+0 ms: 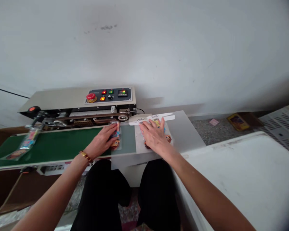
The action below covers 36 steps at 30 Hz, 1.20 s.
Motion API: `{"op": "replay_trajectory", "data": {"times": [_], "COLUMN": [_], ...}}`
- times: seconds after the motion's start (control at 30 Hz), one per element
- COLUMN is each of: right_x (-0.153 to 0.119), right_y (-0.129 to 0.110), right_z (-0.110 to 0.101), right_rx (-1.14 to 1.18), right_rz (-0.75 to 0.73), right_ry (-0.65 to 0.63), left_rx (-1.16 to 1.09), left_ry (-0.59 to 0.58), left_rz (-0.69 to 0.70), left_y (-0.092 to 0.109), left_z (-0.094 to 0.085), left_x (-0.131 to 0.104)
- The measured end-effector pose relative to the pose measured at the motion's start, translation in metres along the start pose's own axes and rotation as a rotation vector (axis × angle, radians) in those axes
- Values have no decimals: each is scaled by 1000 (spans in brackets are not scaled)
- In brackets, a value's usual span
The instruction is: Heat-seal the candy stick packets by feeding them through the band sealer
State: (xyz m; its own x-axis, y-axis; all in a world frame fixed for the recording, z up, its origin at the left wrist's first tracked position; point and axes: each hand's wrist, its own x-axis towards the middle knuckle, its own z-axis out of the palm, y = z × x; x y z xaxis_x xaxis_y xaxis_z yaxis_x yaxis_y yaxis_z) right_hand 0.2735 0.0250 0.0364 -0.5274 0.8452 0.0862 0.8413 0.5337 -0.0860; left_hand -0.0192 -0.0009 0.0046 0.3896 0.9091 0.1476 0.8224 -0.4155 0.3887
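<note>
**Work Partway Through**

At left, a clear-wrapped, brightly printed packet (27, 143) lies on the green belt (69, 141), seemingly through. Your left hand (103, 140), fingers extended, rests on a second packet (117, 138) near the belt's right end; your right hand (154, 135), fingers spread, covers further packets (168, 138) on the translucent sheet (188, 131), probably left to do. Neither visibly grips.

Green conveyor belt (67, 141) with a shiny printed packet (28, 142) on it
</note>
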Motion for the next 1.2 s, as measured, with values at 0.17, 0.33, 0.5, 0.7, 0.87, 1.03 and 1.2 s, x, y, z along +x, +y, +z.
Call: {"op": "replay_trajectory", "data": {"times": [0.17,0.33,0.5,0.7,0.87,1.03,1.2], "right_x": [16,11,13,48,56,25,-20], "right_y": [-26,-17,10,-2,-3,20,52], "right_z": [4,-1,-6,1,4,1,5], "right_rx": [75,110,111,86,122,168,115], "right_rz": [29,61,113,139,164,174,152], "right_ry": [42,70,30,-20,-40,85,124], "left_rx": [154,53,43,60,93,99,69], "left_ry": [198,146,134,126,133,139,140], "left_rz": [-135,35,54,72,85,81,79], "left_y": [14,76,87,80,82,73,42], "left_z": [-2,38,59,58,59,54,39], "left_x": [0,39,50,46,48,44,26]}}
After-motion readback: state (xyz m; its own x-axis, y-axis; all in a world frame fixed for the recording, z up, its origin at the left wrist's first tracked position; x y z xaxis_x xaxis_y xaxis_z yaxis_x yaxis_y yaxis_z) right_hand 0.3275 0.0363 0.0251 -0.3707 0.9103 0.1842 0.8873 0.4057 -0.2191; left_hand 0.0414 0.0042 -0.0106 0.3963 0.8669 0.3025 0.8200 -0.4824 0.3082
